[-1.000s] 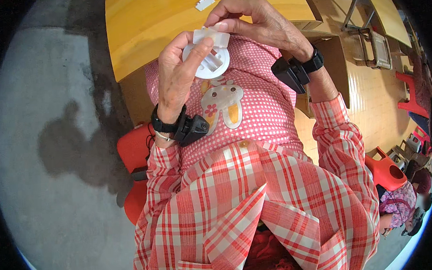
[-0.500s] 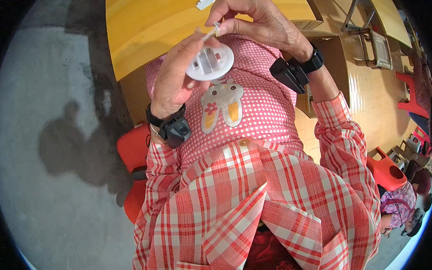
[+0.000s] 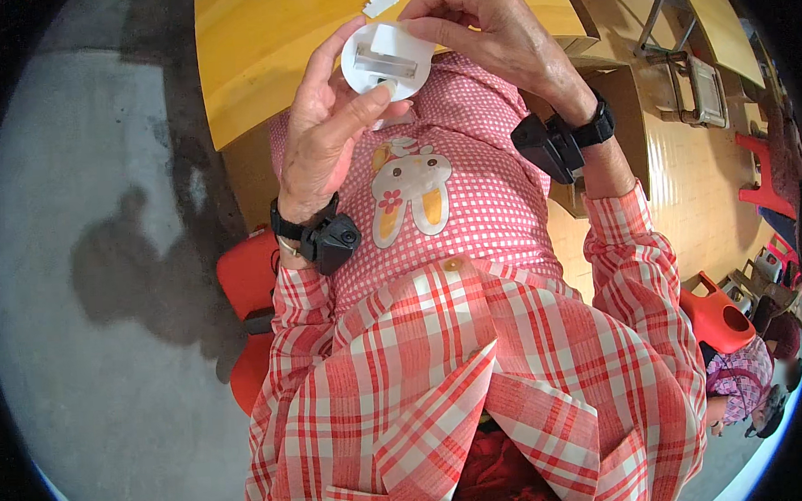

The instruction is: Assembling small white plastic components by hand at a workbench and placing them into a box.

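My left hand [image 3: 319, 120] is closed round a round white plastic case [image 3: 352, 63], thumb on its lower rim and fingers behind it. The face with a rectangular slot [image 3: 386, 65] is turned up toward me. Above that slot, a small white rectangular piece [image 3: 390, 40], like a compartment cover, lies over the case. My right hand [image 3: 481, 23] pinches this piece at its right edge with thumb and fingertips. Some clear material [image 3: 394, 121] shows below the case; what it is I cannot tell. A second small white cover [image 3: 380, 5] lies on the yellow table just beyond the case.
The yellow table [image 3: 267, 59] spans the far side, its near edge at my lap. A red stool [image 3: 245, 275] stands at my left, another red stool [image 3: 717, 317] at my right. Another person [image 3: 742, 383] sits at the lower right. A wooden frame [image 3: 694, 90] stands at the far right.
My left hand has tipped the case up and moved it farther away, so its slotted face shows. My right hand has moved slightly right, with the white piece now flat over the case.
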